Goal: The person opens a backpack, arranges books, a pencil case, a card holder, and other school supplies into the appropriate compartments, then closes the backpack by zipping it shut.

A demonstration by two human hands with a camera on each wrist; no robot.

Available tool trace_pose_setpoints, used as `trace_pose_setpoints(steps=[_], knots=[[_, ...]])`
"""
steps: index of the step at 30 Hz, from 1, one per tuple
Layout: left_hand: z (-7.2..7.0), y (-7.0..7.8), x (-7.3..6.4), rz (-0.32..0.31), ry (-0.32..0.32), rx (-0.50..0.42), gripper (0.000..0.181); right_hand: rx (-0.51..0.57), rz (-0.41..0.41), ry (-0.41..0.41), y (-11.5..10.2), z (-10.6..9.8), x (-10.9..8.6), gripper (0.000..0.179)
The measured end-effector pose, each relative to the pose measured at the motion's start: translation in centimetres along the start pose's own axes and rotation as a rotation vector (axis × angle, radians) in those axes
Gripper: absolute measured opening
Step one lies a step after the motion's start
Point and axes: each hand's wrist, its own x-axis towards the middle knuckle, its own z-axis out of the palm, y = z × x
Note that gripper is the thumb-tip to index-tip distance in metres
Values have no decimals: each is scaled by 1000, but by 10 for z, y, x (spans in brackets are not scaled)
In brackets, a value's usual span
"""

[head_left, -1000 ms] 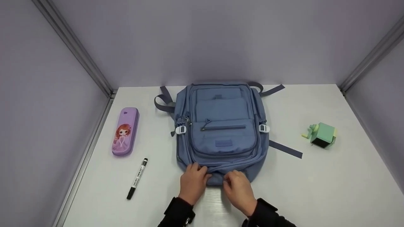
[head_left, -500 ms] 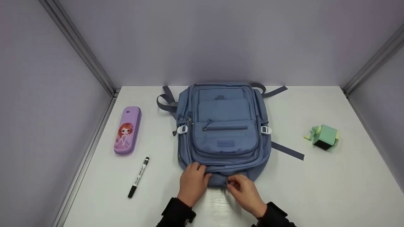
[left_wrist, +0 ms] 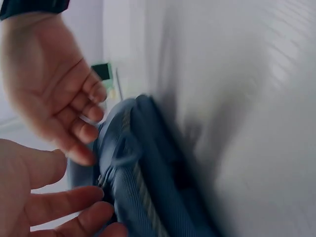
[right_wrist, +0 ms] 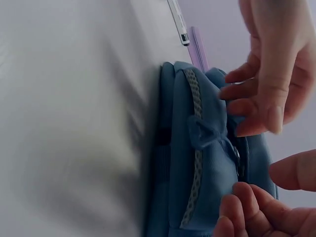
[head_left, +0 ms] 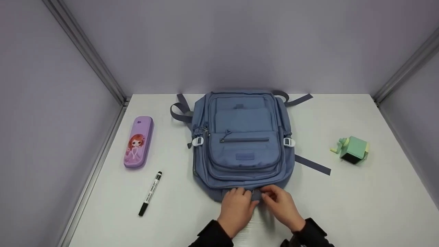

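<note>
A blue backpack (head_left: 245, 120) lies on the white table, its front pockets facing up and its near end by both hands. My left hand (head_left: 236, 211) reaches to that end with fingers extended and its thumb apart from them. Beside it on the right, my right hand (head_left: 283, 207) has its fingertips at the same end, thumb and forefinger spread. A blue loop zipper pull (right_wrist: 202, 133) hangs free in the right wrist view, close to a line of metal zipper teeth. Both hands' fingertips come up to the fabric near this zipper.
To the left lie a purple pencil case (head_left: 139, 142) with a cartoon girl on it and a black-and-white marker (head_left: 150, 193). A green hand-crank pencil sharpener (head_left: 353, 150) stands on the right. A loose strap (head_left: 312, 164) trails from the backpack's right side.
My left hand has shifted right along the backpack's near end, and my right hand has also moved right. The bunched fabric there now lies smoother.
</note>
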Motion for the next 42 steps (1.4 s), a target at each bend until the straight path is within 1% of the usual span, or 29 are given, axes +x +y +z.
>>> trace_pose_setpoints(steps=[2, 4, 5, 8, 10, 12, 14, 17, 21, 23, 25, 27, 29, 32, 34, 35, 37, 40, 42], knots=[[6, 9, 4, -27, -1, 40, 28, 18, 23, 18, 1, -2, -1, 15], [13, 17, 7, -62, 39, 105, 30, 33, 39, 30, 2, -3, -1, 15], [16, 21, 8, -79, 72, 144, 30, 37, 43, 32, 3, -3, -1, 15], [25, 30, 10, -120, 189, 285, 24, 35, 47, 34, 4, -4, -2, 15], [30, 34, 10, -134, 249, 349, 22, 33, 48, 35, 5, -5, -2, 16], [34, 35, 9, -139, 290, 381, 19, 25, 44, 36, 6, -6, -2, 16], [35, 34, 7, -138, 310, 383, 18, 24, 42, 36, 6, -5, -2, 16], [34, 31, 4, -134, 301, 390, 13, 21, 40, 34, 5, -4, -3, 15], [29, 25, -2, -117, 274, 422, 9, 6, 3, 14, 6, 1, -6, 16], [27, 22, -4, -94, 294, 419, 9, 3, -26, -5, 7, 3, -7, 17], [23, 18, -6, -71, 313, 373, 16, 7, -52, -13, 8, 6, -7, 18], [19, 15, -7, -45, 333, 288, 20, 21, -93, 14, 10, 9, -7, 19], [15, 12, -7, -19, 339, 165, 22, -1, -187, 84, 12, 12, -6, 23], [7, 10, -6, -3, 319, -62, 18, -93, -382, 235, 16, 16, -3, 32], [2, 8, -5, 2, 282, -193, 15, -191, -512, 339, 19, 18, 0, 37], [-1, 8, -4, 4, 259, -251, 13, -232, -564, 380, 20, 19, 2, 39], [-5, 8, -3, -1, 192, -359, 9, -307, -653, 448, 21, 20, 6, 40], [-10, 7, -3, -10, 92, -473, 7, -381, -754, 507, 20, 21, 12, 39], [-12, 7, -2, -19, 46, -542, 7, -407, -809, 525, 18, 21, 15, 38]])
